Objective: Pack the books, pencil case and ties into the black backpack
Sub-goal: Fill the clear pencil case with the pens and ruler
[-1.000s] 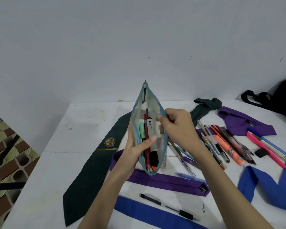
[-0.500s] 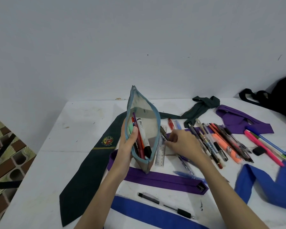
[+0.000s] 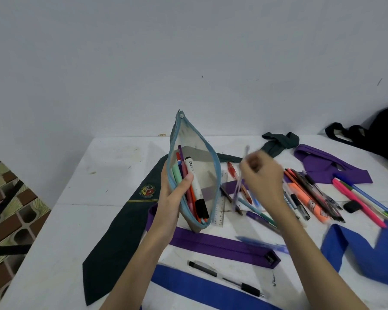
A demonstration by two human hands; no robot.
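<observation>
My left hand [image 3: 174, 198] grips the side of a see-through pencil case [image 3: 202, 166] with a light-blue zip rim, held upright and gaping open, with several pens and a marker inside. My right hand [image 3: 263, 175] is raised just right of the case and pinches a thin pen [image 3: 239, 189], blurred by motion. A dark green tie [image 3: 121, 224] with a crest lies under the case to the left. A purple tie [image 3: 224, 245] and a blue tie [image 3: 199, 287] lie in front. The black backpack [image 3: 381, 135] sits at the far right edge.
Many loose pens and highlighters [image 3: 311, 198] lie on the white table [image 3: 61, 220] to the right, with a clear ruler [image 3: 221, 211], a black eraser [image 3: 352, 206] and a black pen [image 3: 224, 278] near the front. Another purple tie [image 3: 323, 162] and more blue cloth [image 3: 367, 251] lie right.
My right hand left the case mouth, reached down to the loose pens on the table, and now has lifted with a thin pen. My left hand kept holding the case.
</observation>
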